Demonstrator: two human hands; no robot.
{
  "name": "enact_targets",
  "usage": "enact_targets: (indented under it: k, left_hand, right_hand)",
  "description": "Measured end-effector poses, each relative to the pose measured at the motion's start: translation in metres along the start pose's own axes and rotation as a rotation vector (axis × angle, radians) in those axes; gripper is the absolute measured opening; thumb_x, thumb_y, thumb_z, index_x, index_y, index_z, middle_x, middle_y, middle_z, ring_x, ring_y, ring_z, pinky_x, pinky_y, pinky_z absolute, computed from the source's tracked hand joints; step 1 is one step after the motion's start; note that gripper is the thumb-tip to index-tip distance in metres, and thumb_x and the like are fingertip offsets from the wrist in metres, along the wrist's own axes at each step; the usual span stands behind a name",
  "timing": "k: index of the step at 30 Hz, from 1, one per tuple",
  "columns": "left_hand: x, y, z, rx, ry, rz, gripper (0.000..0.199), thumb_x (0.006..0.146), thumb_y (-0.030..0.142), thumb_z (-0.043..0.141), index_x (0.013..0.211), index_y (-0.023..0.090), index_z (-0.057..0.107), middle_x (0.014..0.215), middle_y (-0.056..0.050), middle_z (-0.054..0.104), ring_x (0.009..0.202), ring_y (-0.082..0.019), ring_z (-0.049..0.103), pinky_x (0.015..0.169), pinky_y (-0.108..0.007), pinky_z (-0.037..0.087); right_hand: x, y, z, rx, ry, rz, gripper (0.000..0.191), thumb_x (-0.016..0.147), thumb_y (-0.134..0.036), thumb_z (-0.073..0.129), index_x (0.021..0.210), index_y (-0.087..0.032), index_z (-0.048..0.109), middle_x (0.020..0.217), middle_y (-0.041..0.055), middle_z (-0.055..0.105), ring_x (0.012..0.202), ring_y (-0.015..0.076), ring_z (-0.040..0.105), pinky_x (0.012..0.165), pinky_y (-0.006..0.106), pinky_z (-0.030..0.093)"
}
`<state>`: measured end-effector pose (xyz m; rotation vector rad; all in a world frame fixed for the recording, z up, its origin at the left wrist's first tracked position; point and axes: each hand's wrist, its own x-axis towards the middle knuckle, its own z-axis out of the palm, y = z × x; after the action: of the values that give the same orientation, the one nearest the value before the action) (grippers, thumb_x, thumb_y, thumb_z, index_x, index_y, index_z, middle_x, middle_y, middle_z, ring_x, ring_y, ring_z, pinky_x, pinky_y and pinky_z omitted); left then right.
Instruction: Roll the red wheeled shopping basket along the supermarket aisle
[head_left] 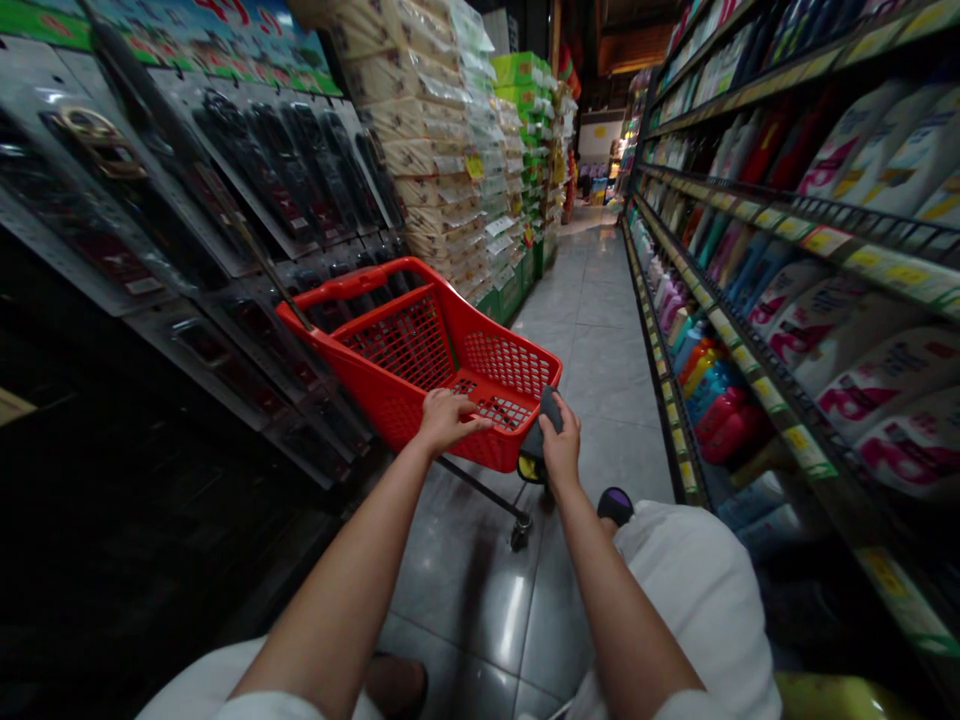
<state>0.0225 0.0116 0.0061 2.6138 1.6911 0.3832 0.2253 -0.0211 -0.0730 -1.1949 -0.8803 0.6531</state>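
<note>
A red plastic shopping cart [375, 372] with a lattice basket stands tilted across the aisle in front of me. My left hand [448, 418] rests on the basket's near rim, fingers stretched out and thumb apart. At the basket's right corner my right hand [561, 440] is closed on a dark grey cloth or pad [551, 406], pressed against the rim. Just below that corner hangs a dark piece with a yellow patch [529, 468]; whether it belongs to the pad I cannot tell. A caster wheel [520, 532] shows beneath the basket.
Shelves of bottles [825, 300] run along the right side. Hanging packs of belts [285, 170] line the left, with stacked cartons [427, 150] farther on. Grey floor tiles [600, 330] lead down the aisle. My white-clothed knee [690, 590] is close on the right.
</note>
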Motion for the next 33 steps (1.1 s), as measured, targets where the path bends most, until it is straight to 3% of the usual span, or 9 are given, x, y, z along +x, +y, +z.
enact_targets:
  k: [3,7,14,21,23,29,33]
  left_hand:
    - [0.002,0.004,0.001,-0.002,0.012,-0.015,0.058,0.084,0.074,0.044,0.077,0.023,0.072,0.083,-0.004,0.07,0.088,-0.021,0.054,0.09,-0.039,0.029]
    - [0.002,0.007,0.0,-0.007,0.002,-0.029,0.053,0.08,0.073,0.052,0.079,0.024,0.072,0.082,-0.003,0.07,0.09,-0.022,0.054,0.093,-0.041,0.029]
    - [-0.003,0.005,-0.002,-0.021,-0.004,-0.014,0.051,0.082,0.071,0.051,0.076,0.024,0.07,0.087,-0.002,0.071,0.09,-0.02,0.053,0.096,-0.042,0.028]
    - [0.0,0.008,-0.002,-0.016,0.009,-0.047,0.051,0.08,0.071,0.053,0.075,0.024,0.07,0.085,-0.002,0.071,0.092,-0.021,0.054,0.093,-0.041,0.029]
    - [-0.001,0.009,-0.001,-0.007,0.02,-0.035,0.052,0.08,0.072,0.052,0.073,0.024,0.07,0.083,-0.002,0.07,0.091,-0.021,0.054,0.093,-0.04,0.029]
    - [0.002,0.009,0.002,0.0,0.02,-0.042,0.053,0.08,0.073,0.051,0.08,0.025,0.073,0.086,-0.003,0.071,0.091,-0.021,0.054,0.091,-0.04,0.029]
    - [0.007,0.014,0.004,0.026,0.031,-0.078,0.052,0.082,0.071,0.05,0.081,0.025,0.073,0.09,-0.005,0.072,0.092,-0.023,0.054,0.091,-0.042,0.03]
  right_hand:
    - [-0.007,-0.007,-0.005,-0.135,-0.153,-0.127,0.04,0.077,-0.023,0.056,0.114,-0.024,0.071,0.114,0.0064,0.057,0.11,0.0196,0.055,0.107,0.036,0.04]
    - [-0.02,-0.009,-0.012,-0.208,-0.279,-0.24,0.04,0.074,-0.016,0.054,0.106,-0.027,0.075,0.108,0.0045,0.056,0.106,0.0191,0.056,0.103,0.034,0.043]
    - [0.034,-0.006,-0.01,-0.227,-0.162,-0.159,0.041,0.071,-0.017,0.054,0.105,-0.023,0.076,0.1,0.0037,0.059,0.097,0.0185,0.056,0.102,0.035,0.043]
    - [-0.023,-0.009,-0.01,-0.228,-0.285,-0.22,0.044,0.073,-0.015,0.053,0.109,-0.028,0.075,0.11,0.004,0.056,0.103,0.0183,0.057,0.102,0.032,0.043]
    - [-0.022,-0.009,-0.012,-0.206,-0.29,-0.211,0.042,0.072,-0.015,0.054,0.105,-0.028,0.076,0.108,0.0036,0.058,0.102,0.0185,0.057,0.101,0.032,0.043]
    - [0.017,-0.002,-0.005,-0.181,-0.153,-0.13,0.041,0.072,-0.018,0.052,0.106,-0.024,0.076,0.104,0.0041,0.058,0.101,0.0185,0.056,0.103,0.034,0.043]
    - [-0.003,0.0,0.001,-0.135,-0.123,-0.1,0.045,0.072,-0.017,0.051,0.11,-0.024,0.074,0.11,0.0053,0.058,0.104,0.0187,0.057,0.103,0.034,0.042]
